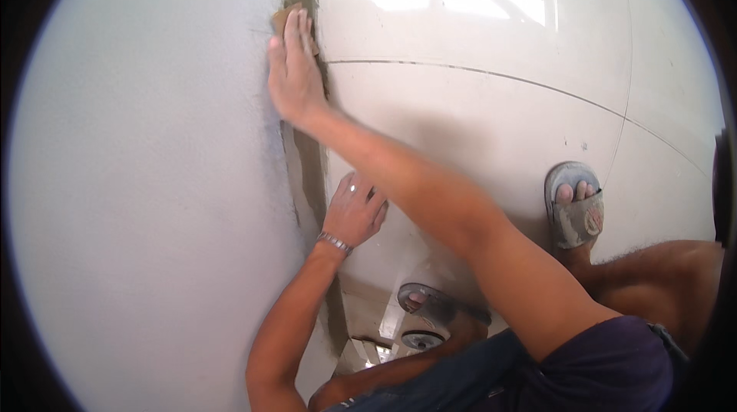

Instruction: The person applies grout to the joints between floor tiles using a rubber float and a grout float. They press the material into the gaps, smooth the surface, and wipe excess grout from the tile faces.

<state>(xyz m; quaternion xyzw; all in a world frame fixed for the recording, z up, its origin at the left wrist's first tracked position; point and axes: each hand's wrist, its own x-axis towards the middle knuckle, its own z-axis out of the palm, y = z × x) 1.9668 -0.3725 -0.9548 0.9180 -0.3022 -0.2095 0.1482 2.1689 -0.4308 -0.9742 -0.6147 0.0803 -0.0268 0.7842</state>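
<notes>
My right hand (297, 74) reaches across to the foot of the pale wall (153, 182). Its fingers are stretched out and press a brown piece of sandpaper (284, 19) against the wall's lower edge, beside the dark strip (307, 174) where wall and floor meet. Most of the sandpaper is hidden under the fingers. Nearer to me, my left hand (355, 211) leans on the floor tiles next to that strip, its fingers apart and nothing seen in them. A ring and a metal bracelet (335, 242) are on it. My right forearm covers part of its fingertips.
Glossy cream floor tiles (476, 128) spread to the right, with dark joint lines and bright reflections. My sandalled foot (576, 205) stands at the right. Another sandal (430, 301) shows below, near a round grey object (422, 340) I cannot make out.
</notes>
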